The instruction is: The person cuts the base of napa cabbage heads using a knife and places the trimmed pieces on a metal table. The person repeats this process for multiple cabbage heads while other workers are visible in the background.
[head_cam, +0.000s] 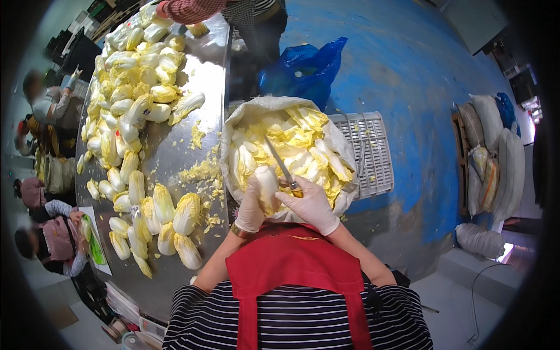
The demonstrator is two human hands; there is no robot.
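Note:
In its pale glove, my left hand (pixel 252 204) grips a napa cabbage (pixel 266 186) with its white base turned up. My gloved right hand (pixel 311 204) holds a knife (pixel 279 159) by its yellowish handle, the blade slanting up and to the left, beside the cabbage. Both hands are over the near side of a white woven sack (pixel 249 107), its mouth rolled open. Loose yellow and white cabbage leaves (pixel 302 131) fill the sack.
Left of the sack stands a steel table (pixel 175 146) with piled napa cabbages (pixel 131 87) and leaf scraps (pixel 201 173). A white plastic crate (pixel 369 153) and a blue plastic bag (pixel 302 72) flank the sack. Co-workers (pixel 57 236) stand beyond the table; another person's sleeve (pixel 192 11) reaches over its far end.

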